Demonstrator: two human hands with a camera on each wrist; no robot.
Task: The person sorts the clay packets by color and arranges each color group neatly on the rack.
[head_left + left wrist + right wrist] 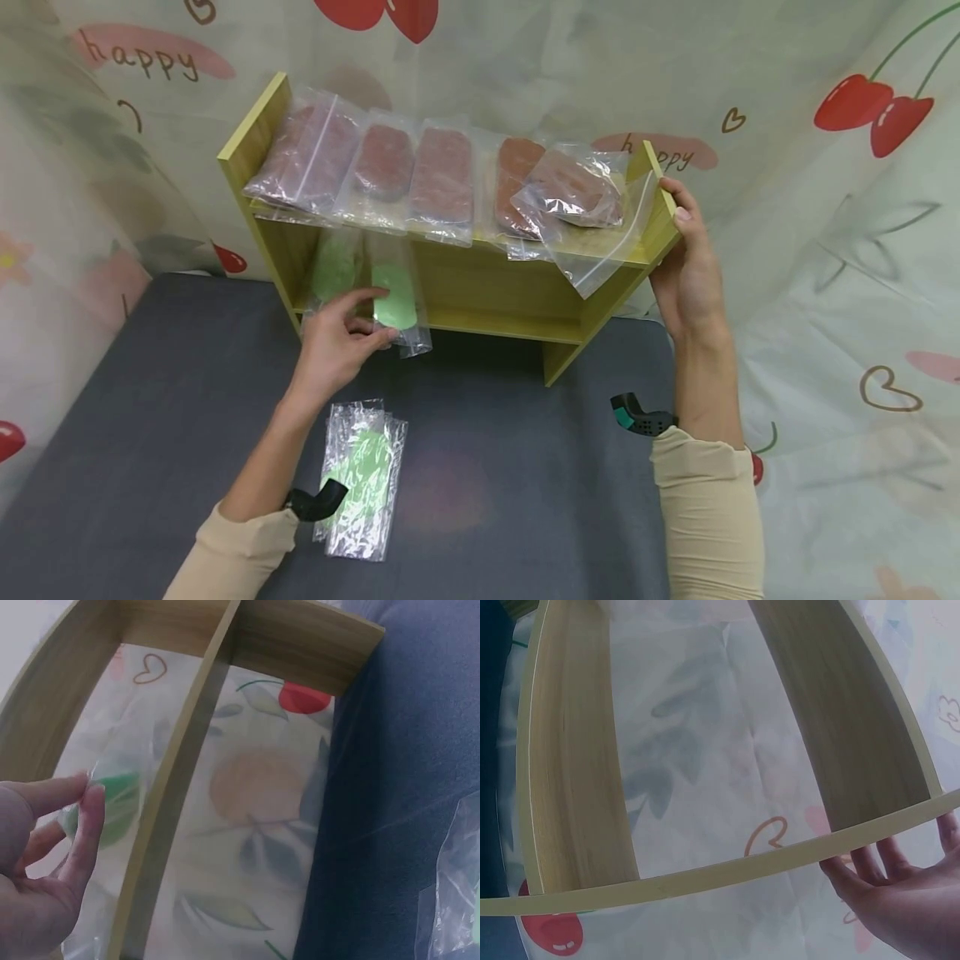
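Observation:
My left hand [335, 340] pinches a clear plastic bag with a green oval piece [395, 302] in front of the wooden shelf's lower level. In the left wrist view, the thumb and a finger meet on the film of this bag [118, 806]. Behind the hand, another bagged green piece [334, 268] stands on the lower board at the left. With its fingers at the edge of the right side panel, my right hand [692, 275] holds the wooden shelf [495, 323]. The right wrist view has those fingers [892, 862] against the panel's outer side.
Several clear bags of reddish-brown slabs [442, 177] lie along the top board. One bag [588, 262] hangs over its front edge at the right. Bags with green pieces [363, 479] lie on the dark grey table [510, 500]. Patterned cloth [510, 75] hangs behind the shelf.

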